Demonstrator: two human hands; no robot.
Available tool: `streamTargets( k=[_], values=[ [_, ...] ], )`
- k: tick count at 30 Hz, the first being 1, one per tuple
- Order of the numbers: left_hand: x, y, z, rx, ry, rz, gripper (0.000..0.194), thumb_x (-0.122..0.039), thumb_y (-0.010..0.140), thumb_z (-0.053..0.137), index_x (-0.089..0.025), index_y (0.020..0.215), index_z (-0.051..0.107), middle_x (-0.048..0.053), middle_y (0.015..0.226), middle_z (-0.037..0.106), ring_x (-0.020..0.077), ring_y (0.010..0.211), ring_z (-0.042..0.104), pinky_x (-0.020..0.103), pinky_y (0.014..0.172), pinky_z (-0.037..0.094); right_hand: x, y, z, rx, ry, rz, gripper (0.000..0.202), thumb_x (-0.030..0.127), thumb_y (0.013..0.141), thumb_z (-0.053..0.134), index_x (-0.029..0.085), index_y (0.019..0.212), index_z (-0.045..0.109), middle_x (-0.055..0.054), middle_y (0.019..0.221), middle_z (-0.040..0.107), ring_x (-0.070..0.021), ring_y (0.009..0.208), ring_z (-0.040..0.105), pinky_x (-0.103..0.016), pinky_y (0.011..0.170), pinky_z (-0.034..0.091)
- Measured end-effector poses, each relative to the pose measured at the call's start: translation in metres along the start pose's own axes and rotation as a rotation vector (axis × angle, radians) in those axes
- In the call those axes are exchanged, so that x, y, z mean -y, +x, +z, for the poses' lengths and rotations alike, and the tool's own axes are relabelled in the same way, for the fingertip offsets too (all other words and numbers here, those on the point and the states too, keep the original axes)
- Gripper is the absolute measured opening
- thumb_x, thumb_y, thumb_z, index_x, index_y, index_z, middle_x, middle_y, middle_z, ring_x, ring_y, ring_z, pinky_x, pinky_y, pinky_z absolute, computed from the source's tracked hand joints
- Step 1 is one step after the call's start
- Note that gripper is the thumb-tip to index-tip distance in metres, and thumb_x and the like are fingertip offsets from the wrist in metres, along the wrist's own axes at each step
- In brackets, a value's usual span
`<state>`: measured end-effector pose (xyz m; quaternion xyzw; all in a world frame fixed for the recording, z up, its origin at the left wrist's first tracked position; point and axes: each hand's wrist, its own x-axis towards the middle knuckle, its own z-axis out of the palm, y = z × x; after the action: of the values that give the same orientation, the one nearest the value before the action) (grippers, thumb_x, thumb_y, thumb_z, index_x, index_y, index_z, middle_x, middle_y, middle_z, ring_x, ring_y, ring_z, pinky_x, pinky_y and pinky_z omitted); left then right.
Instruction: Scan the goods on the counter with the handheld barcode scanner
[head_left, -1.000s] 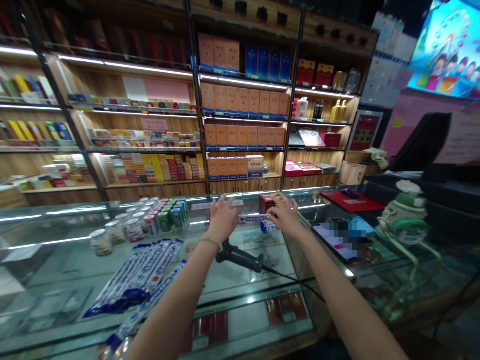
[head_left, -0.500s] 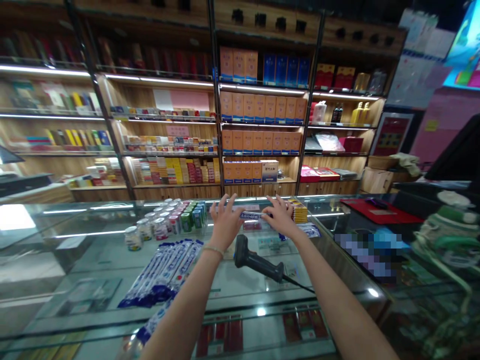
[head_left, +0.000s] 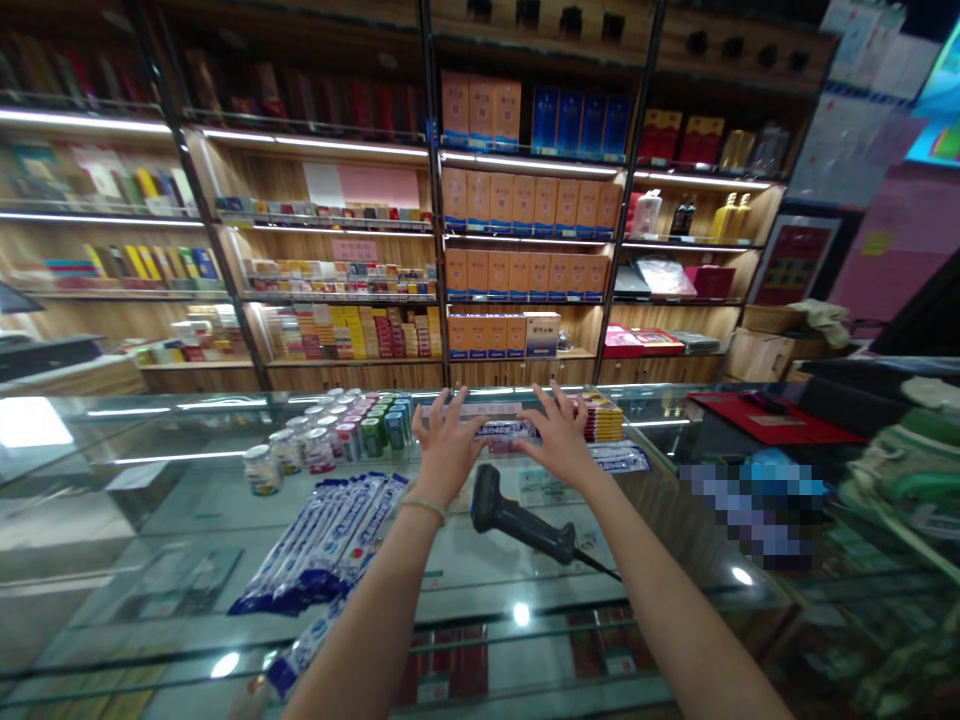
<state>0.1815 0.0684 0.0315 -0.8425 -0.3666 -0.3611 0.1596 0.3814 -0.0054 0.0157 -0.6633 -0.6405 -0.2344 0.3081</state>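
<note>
My left hand [head_left: 444, 447] and my right hand [head_left: 556, 440] reach over a glass counter [head_left: 187, 520], each pinching one end of a long thin white-and-blue pack [head_left: 507, 430] held level between them. The other fingers are spread. A black barcode scanner [head_left: 521, 520] with a cable lies on the glass just below my hands. A stack of red-and-yellow packs [head_left: 604, 417] stands to the right of my right hand. A similar white-and-blue pack [head_left: 619, 459] lies flat beside it.
Small round jars and green-and-red cans [head_left: 330, 440] stand in rows left of my hands. Several long blue-and-white packs [head_left: 322, 540] lie fanned on the glass. Shelves of orange boxes [head_left: 525, 205] fill the wall behind. A red mat [head_left: 772, 420] lies at the right.
Both hands have carried the long pack slightly farther from me and a little higher above the counter. The camera has turned left, so the screen and stand at the right have slid out of view.
</note>
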Motion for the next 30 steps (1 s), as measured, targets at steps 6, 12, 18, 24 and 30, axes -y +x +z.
streamTargets(
  k=[6, 12, 18, 24, 30],
  values=[
    [0.0046, -0.0041, -0.0014, 0.039, 0.006, -0.028, 0.025, -0.034, 0.083, 0.076, -0.034, 0.108, 0.077, 0.01, 0.16, 0.044, 0.0391, 0.148, 0.035, 0.07, 0.118, 0.016, 0.0031, -0.0069, 0.0019, -0.059, -0.096, -0.077, 0.03, 0.036, 0.089, 0.07, 0.03, 0.118, 0.067, -0.006, 0.158, 0.047, -0.0337, 0.151, 0.027, -0.064, 0.12, 0.012],
    [0.0042, -0.0058, 0.0004, 0.056, -0.006, -0.02, 0.025, -0.035, 0.084, 0.075, -0.033, 0.109, 0.077, 0.01, 0.161, 0.043, 0.0394, 0.149, 0.033, 0.071, 0.119, 0.015, 0.0014, -0.0084, 0.006, -0.093, -0.107, -0.075, 0.02, 0.034, 0.09, 0.07, 0.031, 0.11, 0.07, -0.004, 0.156, 0.049, -0.0328, 0.15, 0.03, -0.063, 0.12, 0.011],
    [0.0035, -0.0078, 0.0015, 0.039, -0.025, -0.004, 0.02, -0.032, 0.091, 0.065, -0.034, 0.106, 0.078, 0.006, 0.163, 0.04, 0.039, 0.15, 0.031, 0.073, 0.118, 0.012, 0.0031, -0.0072, 0.0015, -0.115, -0.056, -0.054, 0.015, 0.035, 0.096, 0.063, 0.031, 0.106, 0.073, -0.002, 0.155, 0.052, -0.0322, 0.149, 0.03, -0.062, 0.119, 0.009],
    [0.0036, -0.0094, 0.0043, -0.001, -0.023, 0.003, 0.017, -0.031, 0.093, 0.06, -0.029, 0.091, 0.077, 0.006, 0.161, 0.043, 0.0384, 0.15, 0.03, 0.074, 0.117, 0.012, 0.0072, -0.0071, -0.0021, -0.017, -0.022, 0.016, 0.019, 0.039, 0.098, 0.058, 0.032, 0.102, 0.075, -0.001, 0.156, 0.05, -0.0325, 0.15, 0.026, -0.062, 0.119, 0.006],
    [0.0056, -0.0093, 0.0053, -0.022, -0.02, -0.008, 0.014, -0.033, 0.09, 0.065, -0.029, 0.099, 0.075, 0.008, 0.16, 0.045, 0.0378, 0.149, 0.032, 0.071, 0.118, 0.013, 0.0057, -0.0067, 0.0046, 0.009, 0.027, 0.072, 0.019, 0.039, 0.098, 0.058, 0.032, 0.099, 0.076, 0.0, 0.157, 0.049, -0.0329, 0.15, 0.025, -0.063, 0.118, 0.009]
  ],
)
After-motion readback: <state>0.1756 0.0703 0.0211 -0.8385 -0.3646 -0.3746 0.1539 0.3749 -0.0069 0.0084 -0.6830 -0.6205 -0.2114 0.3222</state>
